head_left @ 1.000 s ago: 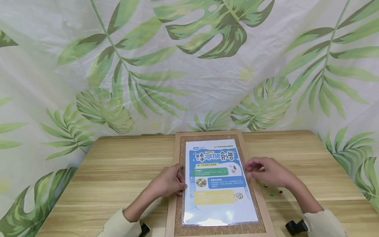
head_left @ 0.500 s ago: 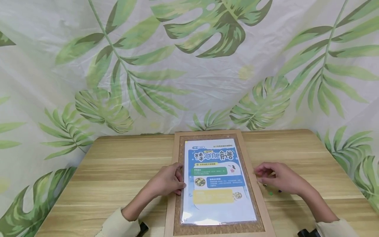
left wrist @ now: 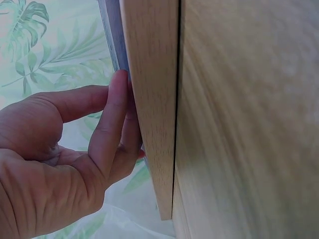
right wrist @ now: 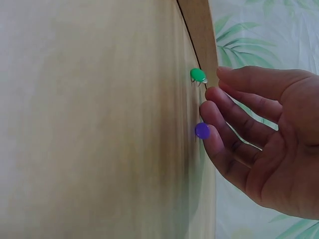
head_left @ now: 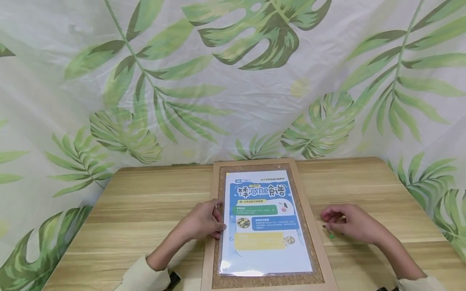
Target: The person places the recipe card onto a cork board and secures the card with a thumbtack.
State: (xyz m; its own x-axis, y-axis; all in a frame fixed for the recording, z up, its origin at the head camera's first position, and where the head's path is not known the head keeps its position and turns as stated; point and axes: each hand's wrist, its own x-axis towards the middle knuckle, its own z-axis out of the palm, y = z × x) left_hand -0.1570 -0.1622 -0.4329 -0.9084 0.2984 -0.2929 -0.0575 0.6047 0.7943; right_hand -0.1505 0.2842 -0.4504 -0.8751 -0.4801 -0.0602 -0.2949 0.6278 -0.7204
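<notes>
A laminated poster (head_left: pixel 265 258) with blue, green and yellow panels lies on a wood-framed cork board (head_left: pixel 269 281). My left hand (head_left: pixel 204 220) rests at the poster's left edge, thumb and index tips apart; the left wrist view has the fingers (left wrist: pixel 117 94) against the board's inner edge. Right of the board, my right hand (head_left: pixel 351 222) hovers with loosely bent fingers over thumbtacks on the table. A green thumbtack (right wrist: pixel 198 75) and a purple thumbtack (right wrist: pixel 202 131) sit close to its fingertips, and nothing shows in its grasp. Another small, pale tack is partly hidden by the green one.
The wooden table (head_left: pixel 145 194) extends to both sides of the board. A leaf-patterned cloth (head_left: pixel 233 101) hangs behind it. The board's wooden frame (left wrist: pixel 152 99) stands a little above the tabletop.
My right hand has left the poster's right edge and moved right, over the thumbtacks. My left hand has stayed at the poster's left edge.
</notes>
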